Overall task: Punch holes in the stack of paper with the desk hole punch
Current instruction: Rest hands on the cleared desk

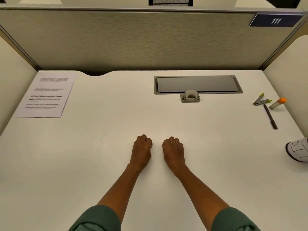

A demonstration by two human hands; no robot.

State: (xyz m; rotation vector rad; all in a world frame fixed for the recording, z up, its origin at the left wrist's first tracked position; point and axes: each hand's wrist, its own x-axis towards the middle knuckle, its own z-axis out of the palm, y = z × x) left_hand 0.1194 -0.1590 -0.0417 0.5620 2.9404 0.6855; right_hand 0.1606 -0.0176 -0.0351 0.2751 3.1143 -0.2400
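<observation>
Left hand [141, 148] and right hand [173, 149] sit curled, holding nothing, centre frame. Paper [45, 95] is upper left, punch [190, 97] upper middle, well apart. My worry: loose sheets could fan out when carried, giving crooked holes.

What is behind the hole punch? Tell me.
Directly behind the hole punch a grey metal hatch is set into the desk, its lid closed. Further back stands the beige partition. What is inside the hatch cannot be seen.
</observation>
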